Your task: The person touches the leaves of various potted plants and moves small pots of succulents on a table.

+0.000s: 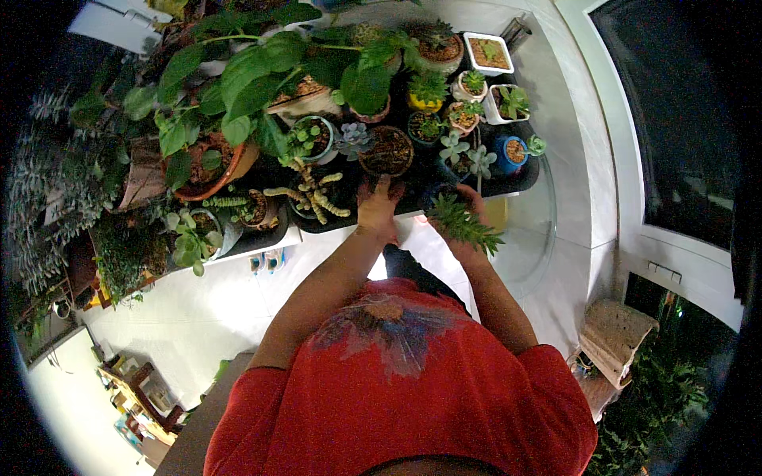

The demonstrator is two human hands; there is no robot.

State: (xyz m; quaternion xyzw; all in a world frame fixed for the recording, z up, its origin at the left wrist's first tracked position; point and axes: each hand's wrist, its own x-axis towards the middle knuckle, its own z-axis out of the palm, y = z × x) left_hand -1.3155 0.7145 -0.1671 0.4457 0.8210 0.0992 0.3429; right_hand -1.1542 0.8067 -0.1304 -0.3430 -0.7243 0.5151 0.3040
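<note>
My left hand (pixel 380 205) is at the near side of a round brown pot (pixel 386 152) filled with dark soil. Its fingertips meet the pot's rim; whether they grip it is not clear. To the right, my right hand (pixel 473 205) holds a succulent with pointed green leaves (pixel 464 223), tilted toward me. The leaves cover much of that hand, and a dark blue shape behind them, perhaps its pot, is hard to make out. A grey-blue rosette succulent (pixel 355 140) touches the brown pot's left side. Pale-leaved succulents (pixel 467 154) stand just beyond my right hand.
Left of my hands stand a knobbly branching succulent (pixel 309 193) and a terracotta pot (pixel 235 169). Broad-leaved foliage (pixel 262 71) overhangs the back. Small pots, including a blue pot (pixel 512 154) and a white square pot (pixel 488 53), crowd the right. A glass rim (pixel 553 220) curves beside the table.
</note>
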